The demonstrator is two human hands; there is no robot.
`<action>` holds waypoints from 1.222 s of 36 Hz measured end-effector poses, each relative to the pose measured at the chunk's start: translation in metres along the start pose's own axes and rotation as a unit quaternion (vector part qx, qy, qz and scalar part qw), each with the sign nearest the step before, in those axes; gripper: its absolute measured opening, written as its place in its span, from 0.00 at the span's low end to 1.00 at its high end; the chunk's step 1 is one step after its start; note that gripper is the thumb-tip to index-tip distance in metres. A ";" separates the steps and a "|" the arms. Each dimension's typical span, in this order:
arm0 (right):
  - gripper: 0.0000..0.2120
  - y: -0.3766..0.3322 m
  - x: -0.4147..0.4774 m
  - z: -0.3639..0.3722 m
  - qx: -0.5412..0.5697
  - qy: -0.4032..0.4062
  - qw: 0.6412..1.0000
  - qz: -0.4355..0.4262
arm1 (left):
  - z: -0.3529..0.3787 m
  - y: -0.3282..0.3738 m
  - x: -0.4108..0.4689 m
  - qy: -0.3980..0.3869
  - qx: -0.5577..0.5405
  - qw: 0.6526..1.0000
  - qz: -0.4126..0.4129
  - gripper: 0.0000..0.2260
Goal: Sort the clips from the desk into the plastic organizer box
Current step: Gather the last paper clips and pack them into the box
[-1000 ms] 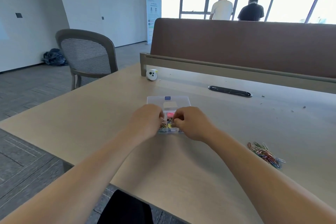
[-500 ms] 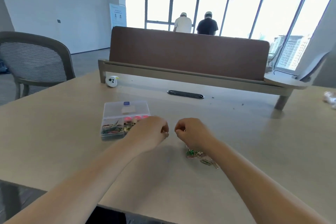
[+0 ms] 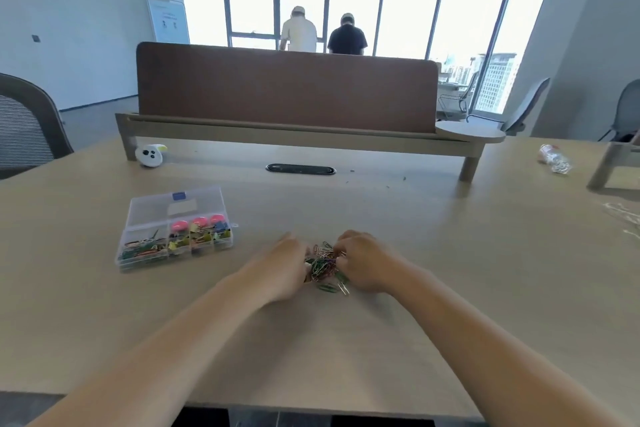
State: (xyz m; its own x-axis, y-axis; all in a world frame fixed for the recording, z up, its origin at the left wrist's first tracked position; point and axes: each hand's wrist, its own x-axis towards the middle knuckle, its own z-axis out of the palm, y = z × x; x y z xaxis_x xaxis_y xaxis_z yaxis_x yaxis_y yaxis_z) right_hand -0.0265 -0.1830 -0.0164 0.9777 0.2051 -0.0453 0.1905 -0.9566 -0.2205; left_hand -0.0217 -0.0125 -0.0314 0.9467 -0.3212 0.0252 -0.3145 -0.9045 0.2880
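A small heap of coloured paper clips (image 3: pixel 323 265) lies on the wooden desk (image 3: pixel 450 253) in front of me. My left hand (image 3: pixel 282 265) cups the heap from the left and my right hand (image 3: pixel 362 263) closes on it from the right, fingers curled into the clips. A couple of loose clips lie just in front of the heap. The clear plastic organizer box (image 3: pixel 175 229) stands open to the left, its lid tilted back. Its compartments hold paper clips, binder clips and pink pieces.
A brown divider panel (image 3: pixel 287 87) on a raised shelf crosses the desk's far side. A white round gadget (image 3: pixel 149 155) sits at the far left, a cable slot (image 3: pixel 300 169) in the middle, a crumpled bottle (image 3: pixel 554 158) at the far right. A chair stands left. Two people stand at the windows.
Both hands left the organizer box and moved right to the heap of paper clips, where they now close on it from both sides. My view swung right with them.
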 end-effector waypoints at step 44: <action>0.27 -0.004 0.001 -0.007 -0.027 -0.045 0.998 -0.041 | -0.018 0.004 -0.001 -0.052 -0.015 0.997 0.046 0.20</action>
State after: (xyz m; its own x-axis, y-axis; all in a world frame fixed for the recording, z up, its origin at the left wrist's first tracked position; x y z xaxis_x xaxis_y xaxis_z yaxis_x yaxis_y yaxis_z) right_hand -0.0258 -0.1801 -0.0084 0.9470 0.2994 -0.1167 0.2772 -0.9448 -0.1749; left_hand -0.0226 -0.0110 -0.0127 0.9008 -0.4316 -0.0469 -0.3961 -0.8614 0.3179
